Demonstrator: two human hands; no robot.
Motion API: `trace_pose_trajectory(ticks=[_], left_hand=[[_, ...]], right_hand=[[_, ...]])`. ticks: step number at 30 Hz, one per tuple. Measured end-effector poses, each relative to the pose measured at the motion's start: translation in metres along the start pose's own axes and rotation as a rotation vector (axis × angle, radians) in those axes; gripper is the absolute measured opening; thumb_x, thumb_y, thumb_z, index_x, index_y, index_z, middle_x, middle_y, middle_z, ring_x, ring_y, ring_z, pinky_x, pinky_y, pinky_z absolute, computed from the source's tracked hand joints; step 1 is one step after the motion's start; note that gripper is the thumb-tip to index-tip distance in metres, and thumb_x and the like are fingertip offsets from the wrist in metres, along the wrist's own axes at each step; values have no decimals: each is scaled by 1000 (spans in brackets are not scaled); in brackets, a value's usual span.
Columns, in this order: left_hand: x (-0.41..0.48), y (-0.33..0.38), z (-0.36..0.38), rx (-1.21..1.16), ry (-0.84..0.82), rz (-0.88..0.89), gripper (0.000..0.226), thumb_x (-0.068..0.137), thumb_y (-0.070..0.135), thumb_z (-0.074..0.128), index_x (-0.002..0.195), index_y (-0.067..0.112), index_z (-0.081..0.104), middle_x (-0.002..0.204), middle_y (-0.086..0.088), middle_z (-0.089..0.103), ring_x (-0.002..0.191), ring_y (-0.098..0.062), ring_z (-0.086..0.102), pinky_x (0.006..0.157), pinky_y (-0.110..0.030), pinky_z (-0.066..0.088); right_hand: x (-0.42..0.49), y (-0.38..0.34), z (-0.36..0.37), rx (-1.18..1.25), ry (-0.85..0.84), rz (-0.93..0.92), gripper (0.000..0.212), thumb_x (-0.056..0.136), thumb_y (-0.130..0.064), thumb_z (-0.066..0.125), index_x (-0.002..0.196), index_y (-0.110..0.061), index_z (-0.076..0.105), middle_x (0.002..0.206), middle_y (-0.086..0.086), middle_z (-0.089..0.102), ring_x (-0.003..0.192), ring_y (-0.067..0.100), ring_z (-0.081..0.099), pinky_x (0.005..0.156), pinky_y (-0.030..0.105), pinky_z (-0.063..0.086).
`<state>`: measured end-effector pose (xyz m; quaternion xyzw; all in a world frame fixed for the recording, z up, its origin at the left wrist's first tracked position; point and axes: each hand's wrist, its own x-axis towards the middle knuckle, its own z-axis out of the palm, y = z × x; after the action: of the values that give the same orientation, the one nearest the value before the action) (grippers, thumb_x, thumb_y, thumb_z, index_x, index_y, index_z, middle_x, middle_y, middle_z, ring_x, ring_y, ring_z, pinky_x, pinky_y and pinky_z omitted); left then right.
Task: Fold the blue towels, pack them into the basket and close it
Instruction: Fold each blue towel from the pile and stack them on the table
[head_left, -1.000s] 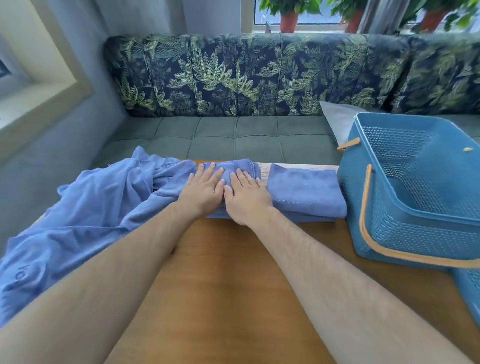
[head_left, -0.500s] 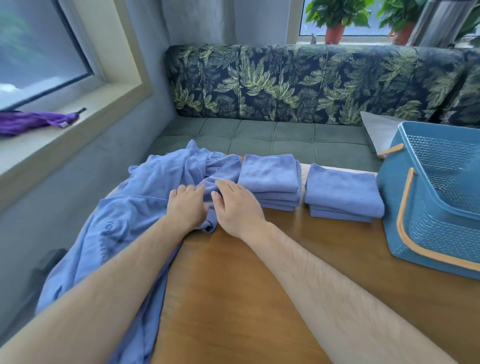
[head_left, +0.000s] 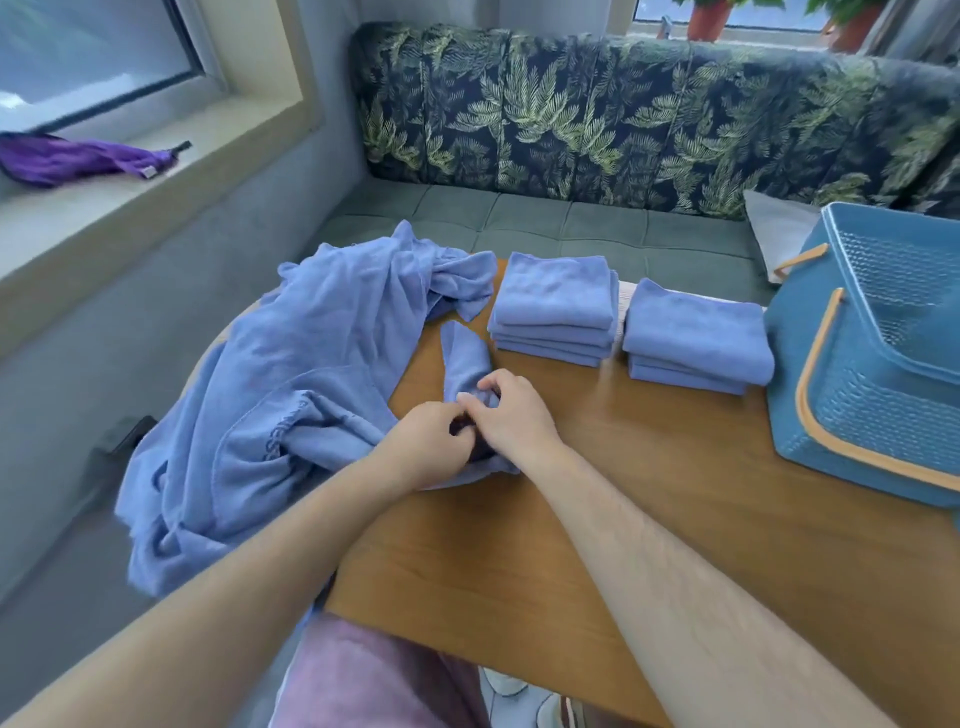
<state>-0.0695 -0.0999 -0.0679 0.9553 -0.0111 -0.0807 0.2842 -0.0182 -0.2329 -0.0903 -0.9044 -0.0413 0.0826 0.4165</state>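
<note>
- Loose blue cloth towel (head_left: 465, 358): on the brown wooden table (head_left: 571, 545), far end flat and pointing toward the stacks, near end bunched between both hands.
- Left hand (head_left: 431, 441): fingers curled, gripping the bunched near end.
- Right hand (head_left: 511, 415): fingers bent, pinching the same end, touching the left hand.
- Crumpled heap of unfolded blue towels (head_left: 311, 374): draped over the table's left edge, just beside the hands.
- Left stack of folded blue towels (head_left: 553, 296) and right stack of folded blue towels (head_left: 696, 338): side by side at the far edge, between heap and basket.
- Teal perforated plastic basket (head_left: 841, 415) with tan handles: at the right, uncovered, no towel seen inside.
- Progress, as judged: folding partly done. Left to do: the heap, all packing, closing.
</note>
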Motion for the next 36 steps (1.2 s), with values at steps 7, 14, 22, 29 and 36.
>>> trace_pose_trajectory(ticks=[7,14,22,29,36], left_hand=[[-24,6,4,15,15,-45,16,96,33,60,99,18,65,93,8,67,89,-14,62,77,-28,47],[-35,45,34,-8,-98,21,37,94,59,56,95,23,61,87,10,67,78,-8,63,65,-27,47],[-23,63,56,128,-132,145,50,91,62,57,122,22,60,94,8,64,88,-13,61,78,-32,49],[-13,82,70,224,-108,-11,36,91,45,63,99,11,54,94,-7,64,87,-28,60,67,-37,45],[-11,77,51,-7,-69,39,24,99,35,56,93,13,50,81,-3,59,69,-22,54,60,-35,43]], right_hand=[[-58,36,-27,11,164,37,6,97,-26,56,91,-25,59,87,-10,66,84,14,63,78,38,54],[-102,68,-86,252,528,71,8,102,-19,49,95,-17,54,89,-8,59,80,3,55,71,25,41],[-136,104,-143,408,452,268,66,101,-39,55,157,-16,27,160,2,36,145,15,37,118,32,30],[-194,100,-111,-463,191,571,77,87,-74,50,128,-9,55,134,12,53,128,33,48,102,43,42],[-176,97,-123,-60,167,429,11,99,-30,47,91,-24,49,92,-1,64,78,21,64,62,34,51]])
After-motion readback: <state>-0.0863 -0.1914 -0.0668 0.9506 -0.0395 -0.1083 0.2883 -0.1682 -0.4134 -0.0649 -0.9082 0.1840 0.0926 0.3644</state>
